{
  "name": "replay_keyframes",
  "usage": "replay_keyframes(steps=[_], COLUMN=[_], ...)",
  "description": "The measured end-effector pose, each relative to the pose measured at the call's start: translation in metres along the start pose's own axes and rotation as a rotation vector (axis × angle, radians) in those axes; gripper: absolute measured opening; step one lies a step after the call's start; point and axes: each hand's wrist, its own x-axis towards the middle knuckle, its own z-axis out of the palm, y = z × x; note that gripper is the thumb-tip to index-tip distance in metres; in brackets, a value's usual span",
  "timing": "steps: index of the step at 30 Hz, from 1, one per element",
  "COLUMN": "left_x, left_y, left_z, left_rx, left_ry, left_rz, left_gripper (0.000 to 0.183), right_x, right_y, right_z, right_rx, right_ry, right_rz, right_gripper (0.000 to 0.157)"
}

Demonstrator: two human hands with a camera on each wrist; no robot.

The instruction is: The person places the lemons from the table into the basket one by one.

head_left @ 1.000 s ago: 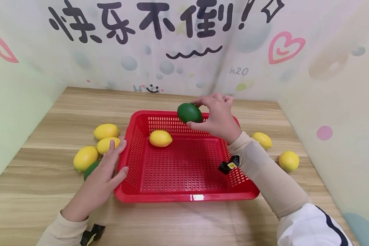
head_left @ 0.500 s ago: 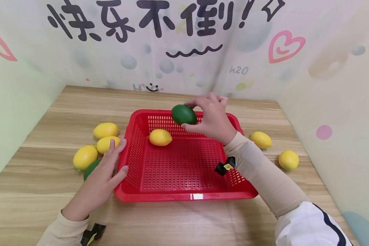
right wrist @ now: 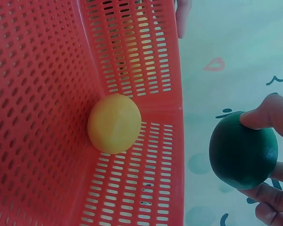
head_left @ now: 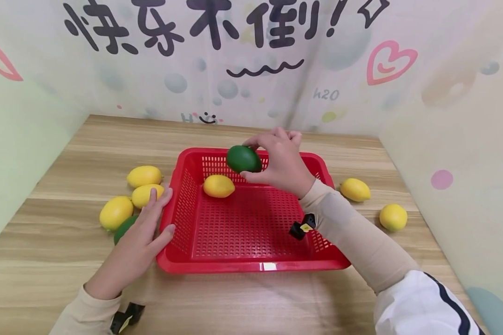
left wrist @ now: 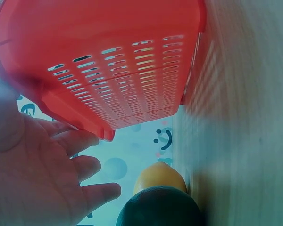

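Note:
My right hand [head_left: 282, 160] pinches a dark green lime [head_left: 244, 159] between thumb and fingers, over the back of a red plastic basket [head_left: 251, 266]. In the right wrist view the lime [right wrist: 244, 150] shows beyond the basket's rim, thumb on one side and fingertips on the other. One yellow lemon [head_left: 219, 186] lies inside the basket, near its back left corner. My left hand [head_left: 138, 242] rests along the basket's left rim with fingers extended. Partly hidden behind that hand, another green lime [head_left: 125, 230] lies on the table.
Several yellow lemons, including one at the back [head_left: 144, 177], are grouped left of the basket on the wooden table [head_left: 251, 307]. To the right lie two more, a nearer lemon [head_left: 393, 217] and a farther lemon [head_left: 355, 190]. A printed wall covering [head_left: 243, 93] rises behind the table.
My right hand has moved left and slightly lower with the lime, closer to the lemon in the basket. My left hand has stayed at the rim.

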Motion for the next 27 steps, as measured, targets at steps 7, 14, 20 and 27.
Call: replay_keyframes(steps=[7,14,20,27], left_x=[-0.001,0.0,0.0,0.0], left_y=[0.001,0.001,0.0,-0.001], left_z=[0.0,0.001,0.001,0.0], left_rx=[-0.003,-0.006,0.001,0.001], left_ry=[0.002,0.004,0.008,0.01], left_rz=[0.005,0.01,0.013,0.017], left_gripper=[0.076,0.076,0.075,0.075], right_x=[0.001,0.001,0.003,0.004], right_y=[-0.005,-0.007,-0.011,-0.016], right_z=[0.006,0.01,0.013,0.018], right_rx=[0.006,-0.001,0.011,0.028], right_ry=[-0.028,-0.039,-0.039,-0.069], right_rz=[-0.013,-0.031,-0.04,-0.049], right_gripper=[0.047,0.049,0.049,0.051])
